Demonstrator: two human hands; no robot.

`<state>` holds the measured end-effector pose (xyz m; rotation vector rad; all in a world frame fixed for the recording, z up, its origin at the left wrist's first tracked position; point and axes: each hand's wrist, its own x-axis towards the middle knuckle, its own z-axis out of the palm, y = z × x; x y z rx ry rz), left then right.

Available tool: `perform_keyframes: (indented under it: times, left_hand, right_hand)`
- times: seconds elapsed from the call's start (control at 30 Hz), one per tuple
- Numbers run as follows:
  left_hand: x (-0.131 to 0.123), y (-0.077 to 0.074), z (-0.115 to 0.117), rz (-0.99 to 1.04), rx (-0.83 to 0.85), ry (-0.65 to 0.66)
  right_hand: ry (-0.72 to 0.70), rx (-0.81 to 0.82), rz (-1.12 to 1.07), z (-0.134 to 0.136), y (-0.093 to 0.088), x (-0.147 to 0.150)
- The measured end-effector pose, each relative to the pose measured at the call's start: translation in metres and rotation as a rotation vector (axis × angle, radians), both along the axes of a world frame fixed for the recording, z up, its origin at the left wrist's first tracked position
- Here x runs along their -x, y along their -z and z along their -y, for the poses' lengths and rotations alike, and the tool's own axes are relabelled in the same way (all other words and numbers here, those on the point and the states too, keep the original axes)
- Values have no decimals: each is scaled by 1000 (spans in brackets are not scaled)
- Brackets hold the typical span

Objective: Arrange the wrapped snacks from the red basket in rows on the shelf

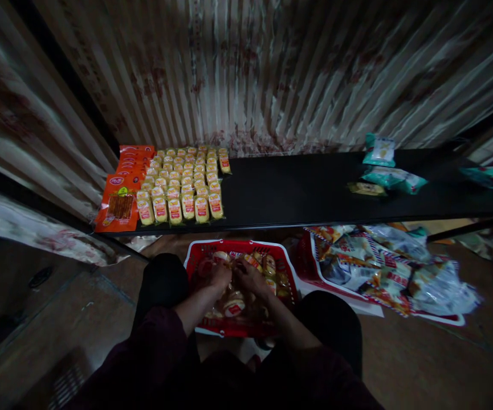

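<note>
A red basket with a white rim (292, 272) sits between my knees, holding small clear-wrapped cakes (234, 307) with red and yellow labels. Both of my hands are down inside it, close together. My left hand (219, 275) has its fingers curled at a pale wrapped piece near the basket's far side. Beside it, my right hand (248, 278) is bent inward with fingers closed among the packs. Dim light and the fingers themselves hide what exactly each hand grips. On the black shelf (280, 191) ahead, similar wrapped cakes (182, 182) stand in tight rows at the left.
Orange snack packets (120, 199) overlap at the shelf's left end. Teal packets (394, 177) and a small yellowish pack (366, 188) lie toward the right. Under the shelf, a second basket (438, 318) is heaped with bagged snacks (394, 273). A pleated curtain (246, 74) hangs behind.
</note>
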<state>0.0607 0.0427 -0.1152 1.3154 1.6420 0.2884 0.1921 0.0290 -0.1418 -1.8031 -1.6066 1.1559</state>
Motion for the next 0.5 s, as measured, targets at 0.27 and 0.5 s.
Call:
perform_keyframes:
  times: [0.27, 0.5]
  left_hand:
    - [4, -2, -3, 229, 108, -119]
    - [11, -18, -7, 215, 136, -237]
  right_hand:
    - [19, 46, -44, -4, -5, -1]
    - [115, 48, -192, -11, -1, -13]
